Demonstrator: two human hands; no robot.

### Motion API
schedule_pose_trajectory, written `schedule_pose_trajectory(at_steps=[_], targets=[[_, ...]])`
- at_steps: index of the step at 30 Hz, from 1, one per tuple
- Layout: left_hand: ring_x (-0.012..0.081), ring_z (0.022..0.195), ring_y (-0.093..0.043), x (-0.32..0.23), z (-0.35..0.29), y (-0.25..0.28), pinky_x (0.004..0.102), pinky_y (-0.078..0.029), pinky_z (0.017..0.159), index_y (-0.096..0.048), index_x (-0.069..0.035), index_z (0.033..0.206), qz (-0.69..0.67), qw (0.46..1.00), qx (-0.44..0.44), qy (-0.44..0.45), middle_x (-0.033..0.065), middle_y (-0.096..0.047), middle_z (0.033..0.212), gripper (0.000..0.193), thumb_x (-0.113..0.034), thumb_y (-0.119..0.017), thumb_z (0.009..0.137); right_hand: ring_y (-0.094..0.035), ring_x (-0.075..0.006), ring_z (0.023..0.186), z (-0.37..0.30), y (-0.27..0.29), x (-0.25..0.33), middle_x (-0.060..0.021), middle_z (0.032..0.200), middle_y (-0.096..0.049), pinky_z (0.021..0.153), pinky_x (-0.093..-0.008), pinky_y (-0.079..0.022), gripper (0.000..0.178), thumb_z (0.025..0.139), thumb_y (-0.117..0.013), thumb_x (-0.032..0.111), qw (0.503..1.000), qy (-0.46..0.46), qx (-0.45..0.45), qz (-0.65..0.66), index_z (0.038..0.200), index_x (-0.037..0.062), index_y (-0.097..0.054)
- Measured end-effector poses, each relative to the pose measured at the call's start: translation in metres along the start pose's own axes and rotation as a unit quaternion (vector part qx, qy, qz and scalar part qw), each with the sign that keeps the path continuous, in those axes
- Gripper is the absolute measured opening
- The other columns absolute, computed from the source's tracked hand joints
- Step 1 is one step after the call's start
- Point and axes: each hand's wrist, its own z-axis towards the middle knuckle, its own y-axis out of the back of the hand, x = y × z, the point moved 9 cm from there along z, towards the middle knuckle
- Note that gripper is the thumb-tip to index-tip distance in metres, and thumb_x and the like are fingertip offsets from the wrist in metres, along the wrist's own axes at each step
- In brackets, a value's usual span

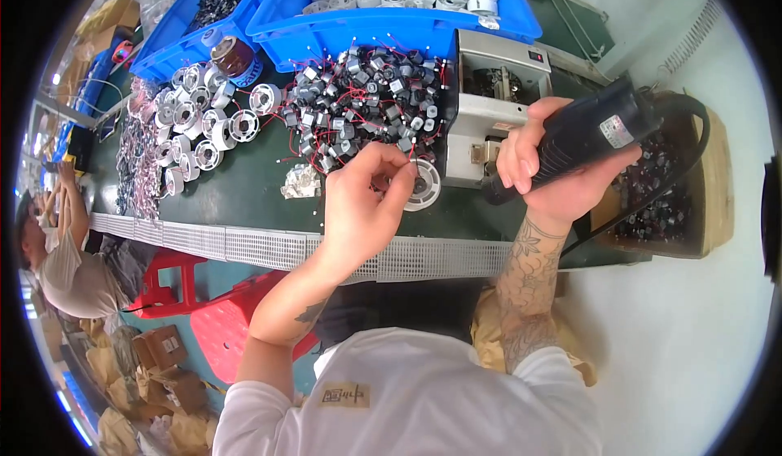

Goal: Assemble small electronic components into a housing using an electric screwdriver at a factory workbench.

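Currently, your right hand point(568, 199) wrapped around black handheld power tool point(595, 126), held beside grey machine point(466, 153). Your left hand point(362, 203): thumb and forefinger bent together at white round part point(427, 189); cannot tell what they pinch. Part on green tabletop point(464, 221), just in front of heaped grey-black pieces point(366, 102) with red wires.

Shows a white label point(617, 131) on the black handheld tool point(570, 142), held over the right end of the green table point(472, 220), printed too small to read. Carries bold pale lettering on a blue label point(247, 75) around the bottle point(233, 54), toward the table's far edge, left of the middle. Bears dark characters on a tan patch point(345, 395) on the white shirt point(456, 407), beyond the near edge. Includes a pale, illegible label point(171, 344) on a brown carton point(155, 352), past the near edge at left.
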Motion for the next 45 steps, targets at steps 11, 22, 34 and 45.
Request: schedule_pose_trajectory(at_steps=[11, 22, 34, 45], targets=[[0.0233, 0.086, -0.066, -0.001, 0.015, -0.016, 0.0308, -0.05, 0.076, -0.057, 0.002, 0.091, -0.042, 0.998, 0.018, -0.039, 0.0151, -0.067, 0.086, 0.008, -0.004, -0.061, 0.086, -0.042, -0.0138, 0.042, -0.002, 0.008, 0.014, -0.0036, 0.06, -0.047, 0.042, -0.0302, -0.036, 0.105, 0.075, -0.019, 0.088, 1.0, 0.01, -0.009, -0.007, 0.12, -0.0026, -0.049], [0.0223, 0.069, -0.061, -0.016, -0.011, 0.001, 0.0313, -0.048, 0.064, -0.059, 0.0, 0.085, 0.111, 0.989, -0.059, -0.078, 0.0119, -0.062, 0.079, 0.008, -0.001, -0.066, 0.081, -0.049, -0.019, 0.05, -0.008, 0.008, 0.034, -0.009, 0.068, -0.055, 0.048, -0.0345, -0.04, 0.113, 0.064, -0.027, 0.095, 0.995, 0.076, -0.038, -0.043, 0.118, -0.0016, -0.049], [0.0067, 0.06, -0.048, 0.018, -0.016, 0.004, 0.0224, -0.039, 0.054, -0.056, 0.0, 0.083, 0.013, 0.997, -0.067, 0.026, 0.0041, -0.058, 0.074, 0.011, -0.002, -0.066, 0.081, -0.051, -0.0183, 0.053, -0.01, 0.019, 0.022, -0.0102, 0.07, -0.056, 0.05, -0.0327, -0.043, 0.114, 0.064, -0.023, 0.095, 0.992, 0.07, -0.063, -0.085, 0.12, -0.0017, -0.046], [0.0056, 0.061, -0.046, 0.032, -0.018, 0.002, 0.0217, -0.038, 0.054, -0.055, 0.0, 0.085, -0.09, 0.995, -0.023, 0.035, 0.0007, -0.055, 0.076, 0.012, -0.003, -0.067, 0.082, -0.048, -0.0169, 0.047, -0.004, -0.016, 0.022, -0.0085, 0.065, -0.054, 0.045, -0.0306, -0.041, 0.107, 0.071, -0.029, 0.09, 0.997, 0.046, 0.014, -0.052, 0.121, -0.0028, -0.048]])
